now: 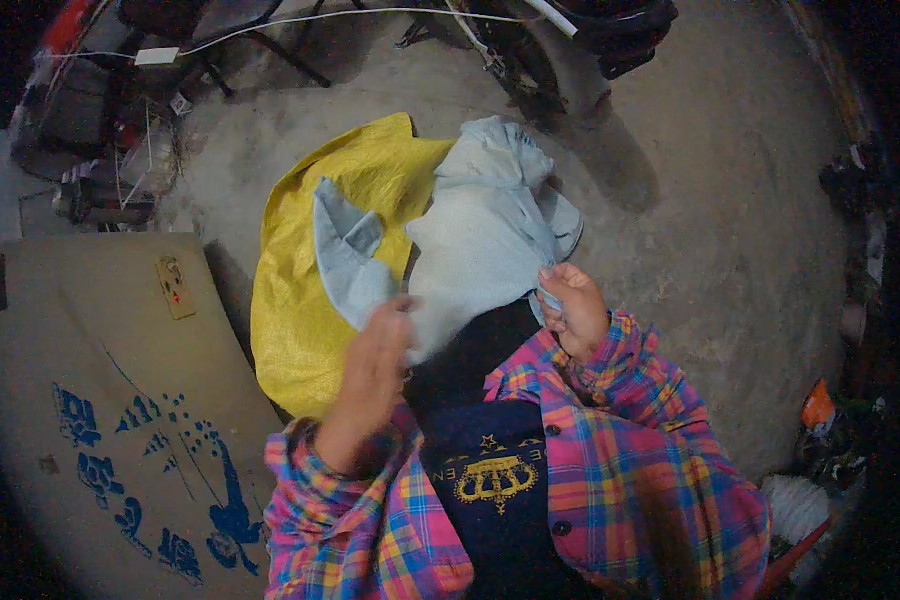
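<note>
A light blue cloth garment (485, 225) lies bunched over my lap and knees, its far end gathered in folds. My right hand (575, 305) pinches its near right edge between thumb and fingers. By its near left part is my left hand (368, 360), blurred by motion, so whether its fingers grip the cloth does not show. Just beyond that hand, a loose flap (345, 250) of the same light blue cloth sticks out to the left. Beneath and beside the garment spreads a yellow woven sack (305, 290).
A brown board or box (100, 330) with blue markings stands close on my left. A wheel (530, 75) and dark stand legs (290, 55) are on the concrete floor (730, 240) ahead. A white power strip (157, 56) with a cable lies far left. An orange item (818, 403) sits at right.
</note>
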The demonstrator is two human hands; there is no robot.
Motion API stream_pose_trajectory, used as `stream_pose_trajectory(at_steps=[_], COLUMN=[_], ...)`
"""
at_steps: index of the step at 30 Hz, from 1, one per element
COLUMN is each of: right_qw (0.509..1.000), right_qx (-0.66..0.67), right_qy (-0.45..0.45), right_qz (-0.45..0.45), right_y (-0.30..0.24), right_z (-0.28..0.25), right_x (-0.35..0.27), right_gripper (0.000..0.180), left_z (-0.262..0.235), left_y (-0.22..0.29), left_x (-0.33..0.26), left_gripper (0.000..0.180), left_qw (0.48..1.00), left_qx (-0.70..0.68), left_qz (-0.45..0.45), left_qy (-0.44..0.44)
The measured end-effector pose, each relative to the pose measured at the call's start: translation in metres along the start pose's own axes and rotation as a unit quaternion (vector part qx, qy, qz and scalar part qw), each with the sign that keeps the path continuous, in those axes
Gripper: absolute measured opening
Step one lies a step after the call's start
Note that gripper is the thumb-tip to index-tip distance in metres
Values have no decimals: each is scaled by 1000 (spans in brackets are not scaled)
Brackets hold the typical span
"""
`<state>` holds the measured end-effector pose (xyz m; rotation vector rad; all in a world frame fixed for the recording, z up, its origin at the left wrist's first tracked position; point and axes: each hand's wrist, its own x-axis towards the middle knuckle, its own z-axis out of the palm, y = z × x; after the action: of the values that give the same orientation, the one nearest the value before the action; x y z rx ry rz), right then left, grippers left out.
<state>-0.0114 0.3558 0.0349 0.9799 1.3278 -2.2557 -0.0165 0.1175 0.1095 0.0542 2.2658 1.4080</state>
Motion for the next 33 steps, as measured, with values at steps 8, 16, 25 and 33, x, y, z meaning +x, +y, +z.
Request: stream_pose_trajectory(at_steps=[8, 16, 25, 33], right_qw=[999, 998, 998, 998], right_qx=[18, 26, 50, 52], right_qy=[-6, 35, 2, 23], right_qz=[-48, -39, -30, -20], right_y=[3, 10, 18, 10], right_z=[-1, 1, 0, 6], right_x=[-8, -14, -13, -18], right_gripper=[10, 10, 11, 13], left_z=[96, 120, 124, 126], left_y=[1, -7, -5, -6], left_x=[23, 32, 33, 34], left_gripper=[40, 32, 28, 24], left_qw=[980, 997, 998, 997], left_qx=[-92, -53, -61, -72], left_qz=[-64, 0, 6, 15], left_qy=[-163, -51, -31, -14])
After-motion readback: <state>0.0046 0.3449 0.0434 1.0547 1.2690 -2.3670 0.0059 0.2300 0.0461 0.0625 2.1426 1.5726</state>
